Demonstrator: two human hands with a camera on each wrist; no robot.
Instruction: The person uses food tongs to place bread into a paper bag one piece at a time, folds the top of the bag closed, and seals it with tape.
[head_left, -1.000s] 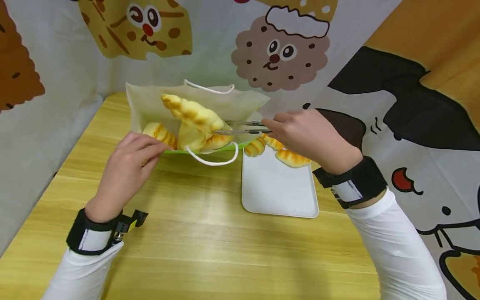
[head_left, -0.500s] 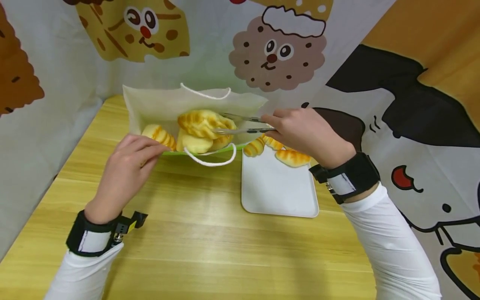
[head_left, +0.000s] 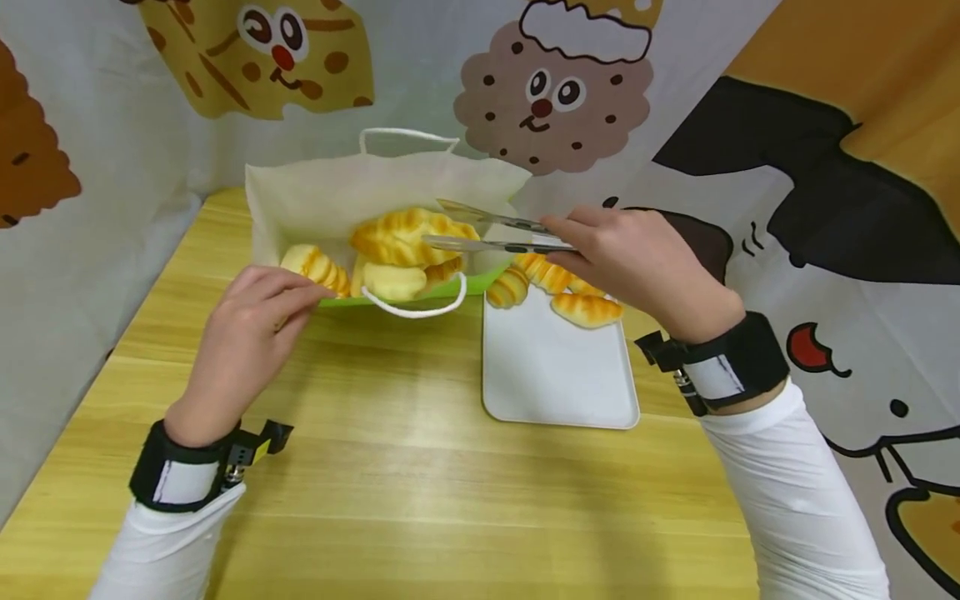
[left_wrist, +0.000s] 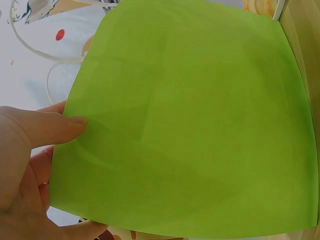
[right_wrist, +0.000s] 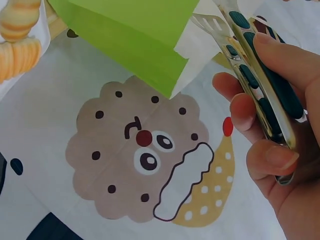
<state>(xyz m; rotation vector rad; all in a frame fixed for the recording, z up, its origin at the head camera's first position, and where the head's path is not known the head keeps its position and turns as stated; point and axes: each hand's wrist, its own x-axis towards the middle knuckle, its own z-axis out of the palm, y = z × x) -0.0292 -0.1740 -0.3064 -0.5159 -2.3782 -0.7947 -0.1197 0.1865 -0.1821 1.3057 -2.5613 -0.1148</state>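
My left hand [head_left: 251, 337] pinches the front rim of a paper bag [left_wrist: 185, 125], green outside and cream inside, thumb on the outer face. My right hand [head_left: 630, 267] grips metal tongs [head_left: 517, 247] with dark green handle insets, their fork-like end showing in the right wrist view. The tong arms are spread over the bag's mouth; the lower tip overlaps a large golden toy-like bread [head_left: 401, 236], the upper one stands above it. That bread lies on top of others in the bag, among them a pale roll [head_left: 393, 283] and a ridged roll [head_left: 311, 262] at left.
Right of the bag, a white tray [head_left: 558, 375] bears several small breads at its far end, including an oval one [head_left: 587, 310]. White cord handles [head_left: 412, 312] loop from the bag. A cartoon-printed cloth [head_left: 420, 75] hangs behind the wooden table [head_left: 375, 467].
The large bread, earlier lifted at a tilt in the tongs, came down onto the other breads. The tongs have since spread and drawn up and right. The left hand stays on the rim.
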